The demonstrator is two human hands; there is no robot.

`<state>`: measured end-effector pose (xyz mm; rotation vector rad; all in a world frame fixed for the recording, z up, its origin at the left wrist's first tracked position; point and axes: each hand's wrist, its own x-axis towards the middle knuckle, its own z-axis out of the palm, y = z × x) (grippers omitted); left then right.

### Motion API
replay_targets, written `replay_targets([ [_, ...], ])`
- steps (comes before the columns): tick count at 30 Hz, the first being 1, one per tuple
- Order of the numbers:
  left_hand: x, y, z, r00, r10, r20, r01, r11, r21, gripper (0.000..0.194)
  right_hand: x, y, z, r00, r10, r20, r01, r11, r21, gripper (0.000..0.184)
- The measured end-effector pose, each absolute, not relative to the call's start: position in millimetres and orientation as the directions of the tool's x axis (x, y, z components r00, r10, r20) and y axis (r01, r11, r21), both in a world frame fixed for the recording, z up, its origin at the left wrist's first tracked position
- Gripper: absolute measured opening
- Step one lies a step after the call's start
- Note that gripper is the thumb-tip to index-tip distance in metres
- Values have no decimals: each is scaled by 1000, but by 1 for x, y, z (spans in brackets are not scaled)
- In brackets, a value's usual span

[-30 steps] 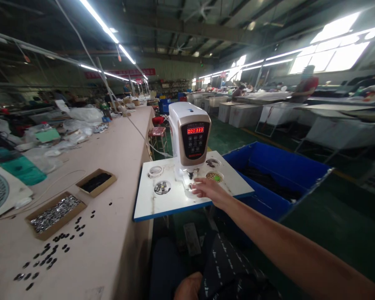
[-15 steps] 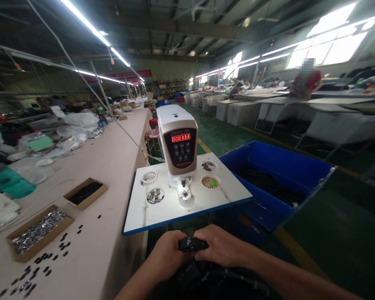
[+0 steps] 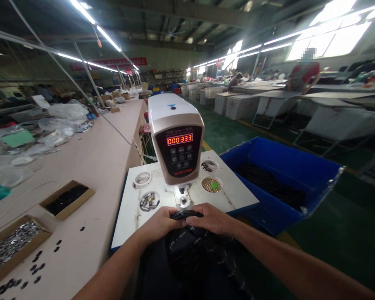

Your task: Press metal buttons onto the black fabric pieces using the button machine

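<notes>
The black cloth [image 3: 187, 246] lies between the left hand [image 3: 158, 223] and the right hand [image 3: 213, 217], its upper edge pinched by both. The hands are close together, clamped on that edge, thumbs turned inward toward each other. From there the cloth hangs down and back toward the person, below and between the forearms.

The held edge points away from the person, at the machine [image 3: 175, 137], and sits just in front of its lower arm [image 3: 183, 200]; whether the two touch, I cannot tell. The edge's long axis runs left to right, across the front of the machine, while the body of the cloth runs back toward the lap. Small white lettering shows on it.

The machine stands upright on the white tabletop [image 3: 231, 202], its red display [image 3: 179, 139] reading 000333. Round wells around its base hold metal parts [image 3: 149, 201] on the left and gold studs [image 3: 208, 185] with a green piece [image 3: 214, 186] on the right. The blue bin [image 3: 312, 166], with dark cloth [image 3: 268, 181] inside, is to the right. On the pink tabletop [image 3: 106, 166], to the left, are two open boxes and scattered dark discs [image 3: 37, 268].
</notes>
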<state>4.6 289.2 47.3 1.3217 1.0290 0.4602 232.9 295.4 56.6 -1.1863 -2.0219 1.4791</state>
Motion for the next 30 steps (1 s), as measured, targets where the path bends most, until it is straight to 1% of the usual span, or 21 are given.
replay_targets([
  [3, 6, 304, 42, 491, 782, -385, 242, 302, 922, 46, 229, 311, 47, -536, 826, -172, 413, 78, -908, 35],
  [5, 8, 314, 40, 475, 787, -393, 243, 312, 918, 42, 227, 322, 39, -513, 840, -174, 426, 74, -901, 35],
  [10, 11, 340, 40, 431, 814, -388, 264, 298, 917, 30, 227, 348, 33, -516, 849, -117, 473, 168, -865, 37],
  [12, 12, 348, 41, 428, 821, -377, 258, 288, 922, 28, 226, 357, 33, -497, 860, -115, 495, 172, -852, 38],
  [15, 12, 354, 40, 428, 827, -366, 234, 290, 928, 32, 224, 367, 33, -481, 870, -107, 491, 166, -855, 34],
  [18, 14, 356, 40, 400, 848, -348, 219, 280, 935, 37, 221, 373, 32, -472, 880, -54, 493, 212, -844, 25],
  [21, 15, 358, 41, 370, 867, -334, 220, 267, 938, 40, 219, 378, 32, -475, 880, -26, 497, 244, -833, 21],
  [26, 16, 360, 44, 353, 879, -321, 225, 254, 941, 42, 218, 381, 33, -463, 884, -66, 503, 201, -840, 19],
  [30, 16, 359, 46, 351, 885, -306, 218, 241, 946, 41, 218, 380, 32, -425, 898, -114, 523, 141, -841, 23],
])
